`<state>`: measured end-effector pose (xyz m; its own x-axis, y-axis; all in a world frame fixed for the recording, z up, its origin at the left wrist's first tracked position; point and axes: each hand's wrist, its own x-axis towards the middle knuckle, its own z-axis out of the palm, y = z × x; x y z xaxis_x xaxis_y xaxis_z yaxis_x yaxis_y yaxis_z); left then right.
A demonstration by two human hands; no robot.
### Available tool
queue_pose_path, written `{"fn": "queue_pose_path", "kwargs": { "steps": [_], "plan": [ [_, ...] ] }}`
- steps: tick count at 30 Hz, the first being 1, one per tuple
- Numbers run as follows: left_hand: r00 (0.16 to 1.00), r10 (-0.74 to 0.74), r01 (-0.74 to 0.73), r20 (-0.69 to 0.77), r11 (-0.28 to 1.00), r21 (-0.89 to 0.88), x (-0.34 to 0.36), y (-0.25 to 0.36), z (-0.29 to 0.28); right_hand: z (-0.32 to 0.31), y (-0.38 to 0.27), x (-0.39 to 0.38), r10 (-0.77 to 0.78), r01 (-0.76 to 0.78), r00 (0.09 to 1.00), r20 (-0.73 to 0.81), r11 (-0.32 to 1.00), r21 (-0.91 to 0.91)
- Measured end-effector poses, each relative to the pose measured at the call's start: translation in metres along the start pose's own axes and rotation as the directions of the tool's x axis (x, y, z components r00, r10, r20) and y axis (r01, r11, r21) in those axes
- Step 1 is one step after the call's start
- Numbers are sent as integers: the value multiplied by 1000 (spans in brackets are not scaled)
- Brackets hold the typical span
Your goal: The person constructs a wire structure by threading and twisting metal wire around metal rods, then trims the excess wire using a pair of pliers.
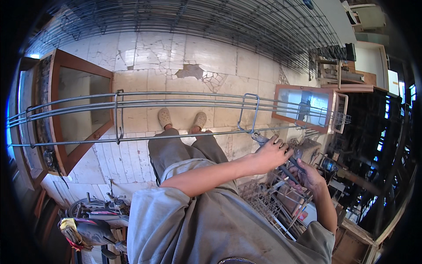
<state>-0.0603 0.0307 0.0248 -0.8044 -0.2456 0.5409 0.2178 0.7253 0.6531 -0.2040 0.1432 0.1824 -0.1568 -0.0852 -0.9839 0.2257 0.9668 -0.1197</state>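
A long steel bar cage [184, 102] runs across my view at waist height, with rectangular wire ties around its bars, one [239, 118] right of the middle. My left hand [274, 154] is closed on a grey long-handled cutting tool [260, 139], whose head touches or sits very near the lower bar at that tie's bottom corner. Lower and to the right, my right hand [307, 178] is wrapped around the same tool's handles. My feet in clogs [164, 117] stand on cracked floor tiles beyond the lower bar.
Wood-framed glass cabinets stand beneath the cage's left end [81, 119] and right end [299, 104]. Stacked wire mesh [184, 17] fills the far side. Behind me are a cluttered dark machine [90, 229] at lower left and a wire rack with scrap [263, 200] at lower right.
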Motion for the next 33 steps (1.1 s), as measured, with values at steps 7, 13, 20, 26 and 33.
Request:
{"fn": "queue_pose_path", "kwargs": {
  "steps": [7, 13, 20, 26, 33],
  "plan": [
    [998, -6, 4, 65, 999, 34, -8, -3, 7, 6, 4, 3, 28, -22, 996, -81, 997, 72],
    [997, -28, 26, 74, 999, 35, 1, -10, 15, 64, -10, -22, -764, -54, 632, -129, 123, -991],
    [946, 3, 10, 325, 999, -40, 10, -5, 12, 54, 16, 17, -690, -130, 689, -220, 181, -975],
    [911, 56, -64, 409, 998, 7, 13, 2, -3, 36, 21, 43, -485, 297, 871, -76, 644, -705],
    [939, 31, -45, 344, 999, 31, -11, 2, 10, -1, 61, 71, -103, -1, 879, 466, 976, 217]
  ]
}}
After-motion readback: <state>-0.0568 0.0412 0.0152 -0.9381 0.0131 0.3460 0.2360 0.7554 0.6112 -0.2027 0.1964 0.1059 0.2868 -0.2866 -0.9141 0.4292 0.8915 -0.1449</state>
